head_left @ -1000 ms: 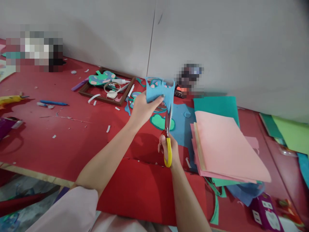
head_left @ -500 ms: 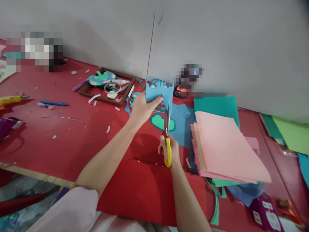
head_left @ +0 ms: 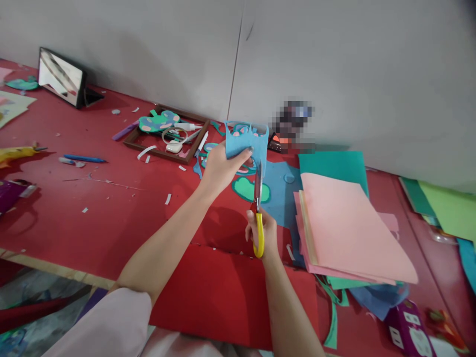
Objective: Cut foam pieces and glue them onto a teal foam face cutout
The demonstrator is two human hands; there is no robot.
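Observation:
A light-blue felt-like sheet (head_left: 241,145) with a ragged, cut-out top edge is pinched in my left hand (head_left: 219,168), thumb on the near face. My right hand (head_left: 266,230) grips yellow-handled scissors (head_left: 259,233), pointing away from me. Their blades meet the lower right edge of the blue sheet; whether they are fully closed is hard to see. Below the blades lies a green cut-out shape (head_left: 245,189) with a darker rim. A larger blue sheet (head_left: 282,208) lies flat to its right. Blue cut-outs with pink spots (head_left: 210,147) are partly hidden behind my left hand.
A brown frame-shaped tray (head_left: 178,157) holds a green cut-out, a tape roll and pens. Pink sheets (head_left: 353,223) are stacked at right over a teal sheet (head_left: 334,161). A tablet (head_left: 59,77) leans far left. Blue pens (head_left: 85,158) and paper scraps lie on the red table (head_left: 122,218).
Both hands, the sheet and the scissors keep almost the same pose. The whole view has shifted very slightly. The tablet at far left, blurred out before, now shows clearly.

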